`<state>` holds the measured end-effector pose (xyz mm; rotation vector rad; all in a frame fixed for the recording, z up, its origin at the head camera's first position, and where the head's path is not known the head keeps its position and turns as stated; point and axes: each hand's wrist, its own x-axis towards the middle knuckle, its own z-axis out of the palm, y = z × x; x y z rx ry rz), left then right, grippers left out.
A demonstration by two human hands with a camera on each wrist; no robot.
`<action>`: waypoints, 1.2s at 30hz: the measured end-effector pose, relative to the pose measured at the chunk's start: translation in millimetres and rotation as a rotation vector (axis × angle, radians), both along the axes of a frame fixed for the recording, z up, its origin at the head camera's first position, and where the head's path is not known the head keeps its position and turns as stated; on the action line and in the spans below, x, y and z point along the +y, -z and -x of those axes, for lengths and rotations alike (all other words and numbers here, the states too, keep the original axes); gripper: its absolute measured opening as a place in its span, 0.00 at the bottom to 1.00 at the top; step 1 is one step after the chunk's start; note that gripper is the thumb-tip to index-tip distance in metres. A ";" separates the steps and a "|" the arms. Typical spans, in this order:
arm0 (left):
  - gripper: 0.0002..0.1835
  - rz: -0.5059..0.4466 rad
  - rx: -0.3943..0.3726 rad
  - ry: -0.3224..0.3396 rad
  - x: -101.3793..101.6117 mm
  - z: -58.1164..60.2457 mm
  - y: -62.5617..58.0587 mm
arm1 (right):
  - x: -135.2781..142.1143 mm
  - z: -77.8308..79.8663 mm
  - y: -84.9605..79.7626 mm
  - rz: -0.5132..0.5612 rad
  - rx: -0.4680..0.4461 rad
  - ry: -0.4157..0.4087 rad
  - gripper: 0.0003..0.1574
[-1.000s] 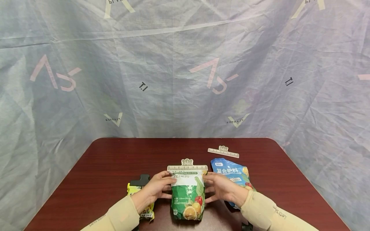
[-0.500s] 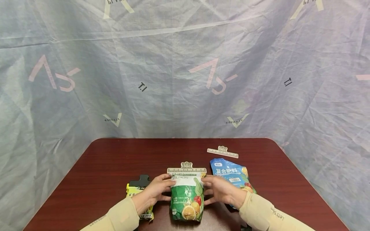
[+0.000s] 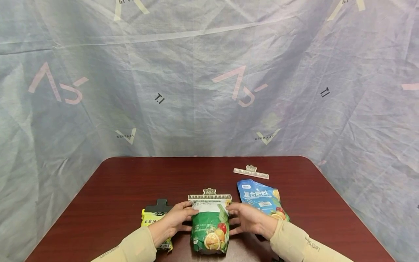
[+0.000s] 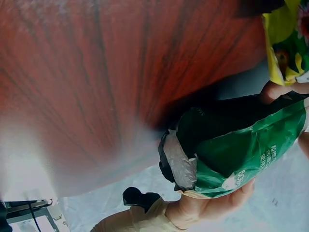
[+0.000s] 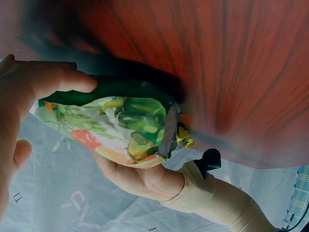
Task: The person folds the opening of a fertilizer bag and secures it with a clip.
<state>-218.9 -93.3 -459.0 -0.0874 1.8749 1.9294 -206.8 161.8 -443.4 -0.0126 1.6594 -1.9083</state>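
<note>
A green and white bag [image 3: 209, 227] printed with fruit and vegetables stands near the table's front, with a pale ruler-like clip [image 3: 209, 197] across its top edge. My left hand [image 3: 176, 219] holds its left side, thumb near the white front. On the opposite side, my right hand [image 3: 247, 219] grips with thumb in front and fingers along the side. In the right wrist view, a finger reaches the dark green back of the bag [image 5: 130, 118]. The left wrist view shows the bag's creased bottom and green face [image 4: 251, 150].
A yellow bag [image 3: 150, 217] with a black clip [image 3: 158, 205] lies at left, partly behind my left hand. To the right is a blue bag [image 3: 258, 196], partly covered by my right hand. Behind it lies a second pale clip [image 3: 251, 172] on the dark red table [image 3: 157, 174].
The green bag and both hands have shifted slightly toward me and lower in the head view. My grip at its two sides looks the same.
</note>
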 end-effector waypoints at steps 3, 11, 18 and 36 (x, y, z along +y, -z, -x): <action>0.39 -0.006 -0.003 0.008 -0.1 -0.7 2.3 | -0.2 -0.2 2.0 0.001 0.003 -0.020 0.09; 0.40 0.001 -0.029 0.023 0.0 -1.9 2.7 | -0.8 -1.5 5.5 0.008 -0.008 -0.028 0.11; 0.41 0.017 -0.059 0.042 0.6 -3.5 0.8 | -0.7 -3.3 6.5 0.024 -0.033 -0.031 0.10; 0.44 -0.031 -0.067 0.080 6.2 -9.5 -1.8 | 0.3 -2.1 7.0 0.040 -0.046 -0.055 0.09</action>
